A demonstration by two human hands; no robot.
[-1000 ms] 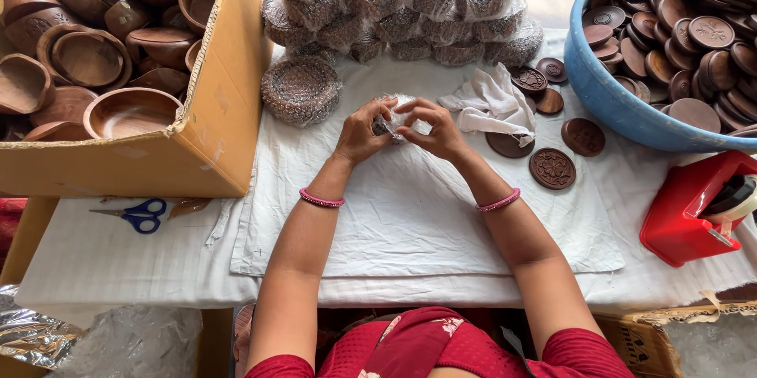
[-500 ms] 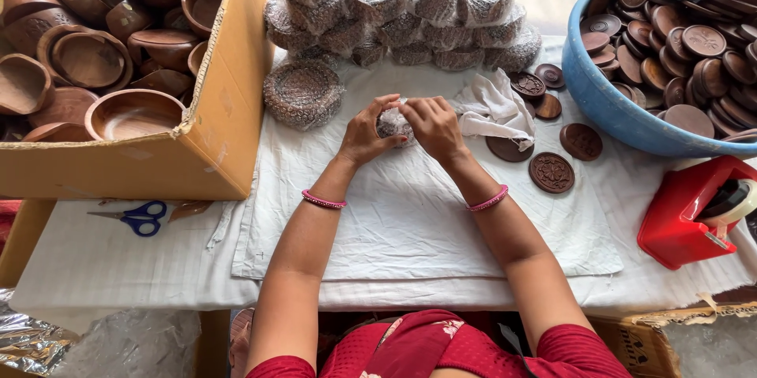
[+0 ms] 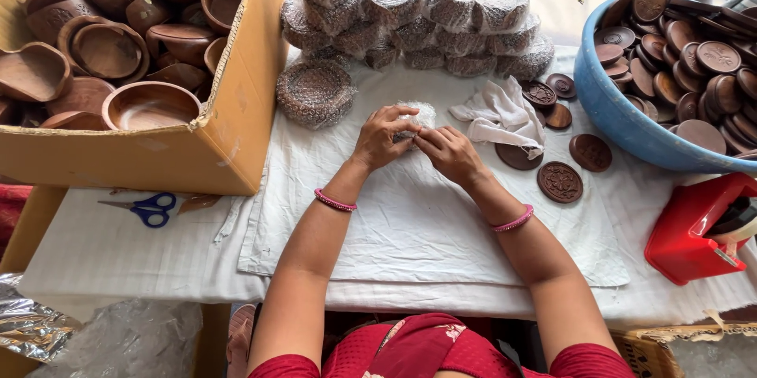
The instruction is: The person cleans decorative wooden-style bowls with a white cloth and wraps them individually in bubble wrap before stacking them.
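Both hands meet on a small bubble-wrapped bundle [image 3: 418,118] at the white cloth's [image 3: 410,228] far middle, just right of the lone wrapped disc stack [image 3: 315,93]. Left hand [image 3: 382,137] pinches its near-left edge, right hand [image 3: 448,151] presses fingertips on its right side — both grasping it. Likely risk: the loose wrap springs open or the round piece slips out if either grip eases. Bundle looks roundish, mostly hidden — long axis and facing cannot be told.
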